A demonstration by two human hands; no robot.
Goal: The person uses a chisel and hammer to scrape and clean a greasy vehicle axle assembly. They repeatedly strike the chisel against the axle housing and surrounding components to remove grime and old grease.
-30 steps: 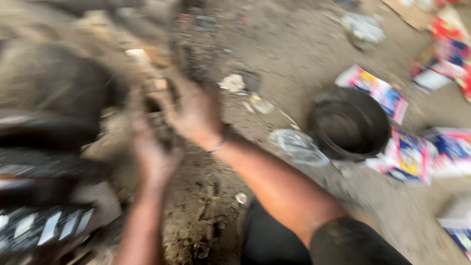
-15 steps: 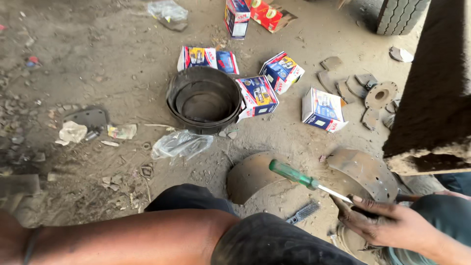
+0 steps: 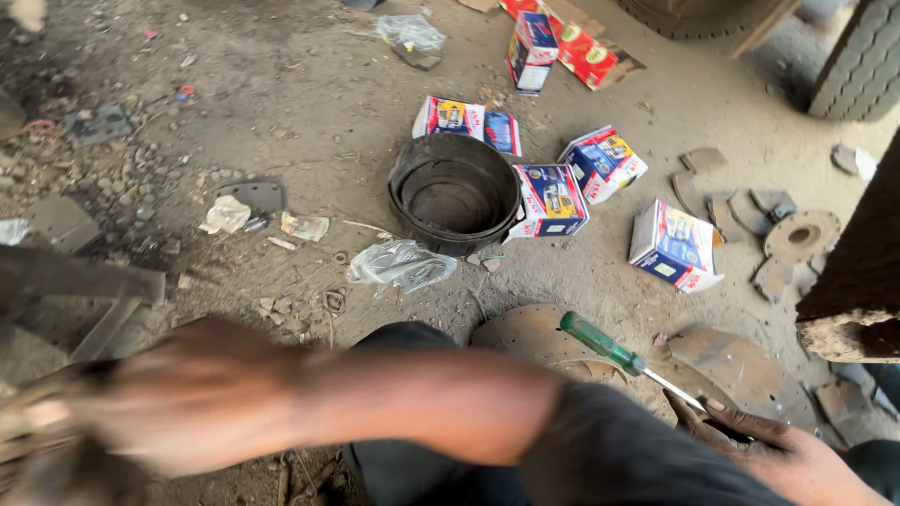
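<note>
right hand (image 3: 787, 454) grips a screwdriver (image 3: 623, 358) over curved metal plates (image 3: 731, 365); blurred left hand (image 3: 187, 398), grip unclear, reaches left. boxes (image 3: 553, 199) ring a black drum (image 3: 455, 194) on dirt ground (image 3: 309, 112).

Outdoor vehicle repair yard, work done on a bare dirt ground (image 3: 309, 112). Truck tyre (image 3: 862, 61), black metal ring (image 3: 455, 192), small parts boxes (image 3: 675, 245), worn brake linings (image 3: 731, 211) and a green-handled screwdriver (image 3: 600, 344) lie scattered about.

Black drum (image 3: 455, 192), small cardboard boxes (image 3: 673, 245), clear plastic bag (image 3: 398, 263)
</note>
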